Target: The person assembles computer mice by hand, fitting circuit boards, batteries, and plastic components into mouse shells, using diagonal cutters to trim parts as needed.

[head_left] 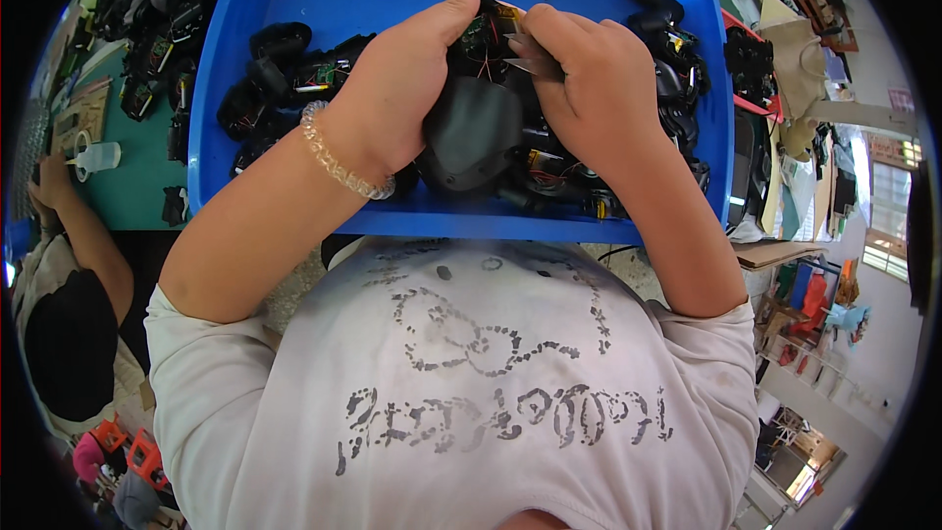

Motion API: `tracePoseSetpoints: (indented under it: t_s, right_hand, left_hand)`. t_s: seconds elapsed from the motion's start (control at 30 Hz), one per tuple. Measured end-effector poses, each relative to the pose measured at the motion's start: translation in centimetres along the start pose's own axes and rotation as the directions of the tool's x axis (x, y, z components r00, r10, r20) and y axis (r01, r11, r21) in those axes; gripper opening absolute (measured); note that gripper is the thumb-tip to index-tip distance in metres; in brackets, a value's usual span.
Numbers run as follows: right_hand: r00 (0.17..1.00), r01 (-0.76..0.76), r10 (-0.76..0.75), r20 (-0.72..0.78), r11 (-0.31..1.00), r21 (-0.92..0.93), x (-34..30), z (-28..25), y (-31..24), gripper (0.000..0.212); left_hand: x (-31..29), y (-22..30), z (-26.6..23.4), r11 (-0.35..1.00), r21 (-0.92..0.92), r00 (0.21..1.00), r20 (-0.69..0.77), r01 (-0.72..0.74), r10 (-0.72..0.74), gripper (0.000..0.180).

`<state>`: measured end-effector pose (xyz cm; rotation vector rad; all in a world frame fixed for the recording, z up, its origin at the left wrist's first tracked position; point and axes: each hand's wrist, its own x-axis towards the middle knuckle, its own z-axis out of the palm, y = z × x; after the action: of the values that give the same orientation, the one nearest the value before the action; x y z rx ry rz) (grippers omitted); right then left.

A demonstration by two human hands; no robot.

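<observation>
My left hand [412, 74] is closed around an opened black plastic device [476, 132], which looks like a game controller. Its thumb points up, and its other fingers are hidden behind the device. A green circuit board [478, 37] with thin red wires shows at the far end of the device. In my right hand [599, 79] are metal tweezers [530, 57], pinched between thumb and fingers, their tips beside the board. Both hands are over a blue bin [461, 225]. More opened black devices [280, 74] with boards and wires lie in it on both sides.
At the left, a heap of similar black parts [157, 20] covers part of the green table [128, 167]. Another person's arm [88, 236] reaches in there, near a small clear bottle [100, 156]. Beyond the bin's right wall stands a red tray [751, 59] with black parts.
</observation>
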<state>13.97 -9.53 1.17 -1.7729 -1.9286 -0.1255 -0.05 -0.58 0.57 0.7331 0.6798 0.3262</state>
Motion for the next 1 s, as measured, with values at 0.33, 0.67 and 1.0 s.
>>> tracePoseSetpoints:
  t_s: [0.33,0.67,1.0]
  right_hand:
    - [0.981,-0.179,0.19,0.033,0.832,0.525,0.2,-1.6,1.7,0.024]
    - [0.904,-0.422,0.227,0.363,0.613,0.668,1.0,-3.6,-0.3,0.028]
    - [0.952,-0.282,0.202,0.231,0.281,0.917,-0.4,-2.5,-2.1,0.035]
  left_hand:
    - [-0.1,1.1,0.0,0.976,-0.185,0.966,0.251,0.115,-0.067,0.05]
    - [-0.5,0.7,0.8,0.988,-0.153,0.978,0.206,0.037,-0.005,0.052]
    - [-1.7,0.0,1.0,0.833,0.244,0.853,0.31,-0.497,0.419,0.073]
